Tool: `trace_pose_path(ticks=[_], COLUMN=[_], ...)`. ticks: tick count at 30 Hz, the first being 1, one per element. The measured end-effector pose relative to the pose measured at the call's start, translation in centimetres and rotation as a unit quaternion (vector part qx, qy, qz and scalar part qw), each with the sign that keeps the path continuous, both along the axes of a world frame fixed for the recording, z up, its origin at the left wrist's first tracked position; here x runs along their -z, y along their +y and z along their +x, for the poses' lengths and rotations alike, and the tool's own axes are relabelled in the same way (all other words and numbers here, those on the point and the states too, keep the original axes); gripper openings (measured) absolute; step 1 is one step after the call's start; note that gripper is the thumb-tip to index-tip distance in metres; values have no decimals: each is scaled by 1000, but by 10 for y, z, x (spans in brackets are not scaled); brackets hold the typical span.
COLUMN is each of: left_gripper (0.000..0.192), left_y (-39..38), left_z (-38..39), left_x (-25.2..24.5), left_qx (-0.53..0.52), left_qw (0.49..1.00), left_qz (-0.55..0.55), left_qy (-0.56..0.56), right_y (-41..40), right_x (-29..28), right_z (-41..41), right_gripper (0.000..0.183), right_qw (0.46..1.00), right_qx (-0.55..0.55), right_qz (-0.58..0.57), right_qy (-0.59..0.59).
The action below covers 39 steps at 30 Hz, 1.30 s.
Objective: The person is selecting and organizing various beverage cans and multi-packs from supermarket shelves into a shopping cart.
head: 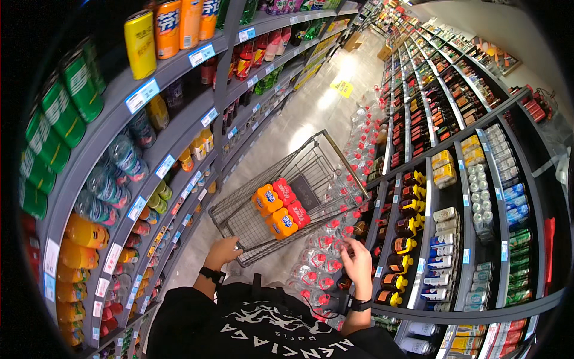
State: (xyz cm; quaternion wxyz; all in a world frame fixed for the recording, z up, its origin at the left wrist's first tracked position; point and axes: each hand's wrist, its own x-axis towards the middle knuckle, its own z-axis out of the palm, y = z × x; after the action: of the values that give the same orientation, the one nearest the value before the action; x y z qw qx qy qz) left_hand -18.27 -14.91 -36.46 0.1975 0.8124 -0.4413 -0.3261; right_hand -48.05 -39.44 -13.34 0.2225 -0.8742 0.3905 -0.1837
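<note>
A wire shopping cart (251,229) stands in the aisle before me, turned at an angle. In it lie orange multipacks of cans (268,199) and red multipacks of cans (298,213), grouped against one another. My left hand (225,251) is at the cart's near left corner, its fingers bent over the rim; whether they close on the wire is not clear. My right hand (357,259) is raised to the right of the cart with fingers apart and curved, holding nothing visible. Beneath and beside it are large clear water bottles (319,260) with red caps and handles.
Curved-looking drink shelves (179,139) rise close on the left, with green cans (63,112) and orange soda bottles (78,256). Shelves (426,188) of dark bottles and canned drinks line the right. Water bottles stand along the right side of the floor; cardboard boxes (354,42) lie farther up the aisle.
</note>
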Motion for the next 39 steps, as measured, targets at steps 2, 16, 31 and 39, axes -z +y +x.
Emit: trace_pose_path(ticks=[2, 16, 31, 39], left_gripper=[53, 83, 44, 47], left_y=[-8, -4, -58, -24], left_z=[7, -68, -129, -192], left_x=[11, 194, 229, 229], left_qx=[-37, -666, -754, -771], left_qw=[999, 702, 653, 634], left_qz=[-26, -6, 28, 45], left_qy=[12, 254, 62, 41], right_y=[-32, -398, -470, -431], right_x=[8, 255, 340, 346], right_z=[12, 181, 255, 247], right_gripper=[22, 39, 32, 25], right_qw=[1000, 979, 899, 909], right_qx=[-3, -200, -32, -78], right_qz=[15, -41, 433, 407], right_qy=[-1, -7, 51, 44])
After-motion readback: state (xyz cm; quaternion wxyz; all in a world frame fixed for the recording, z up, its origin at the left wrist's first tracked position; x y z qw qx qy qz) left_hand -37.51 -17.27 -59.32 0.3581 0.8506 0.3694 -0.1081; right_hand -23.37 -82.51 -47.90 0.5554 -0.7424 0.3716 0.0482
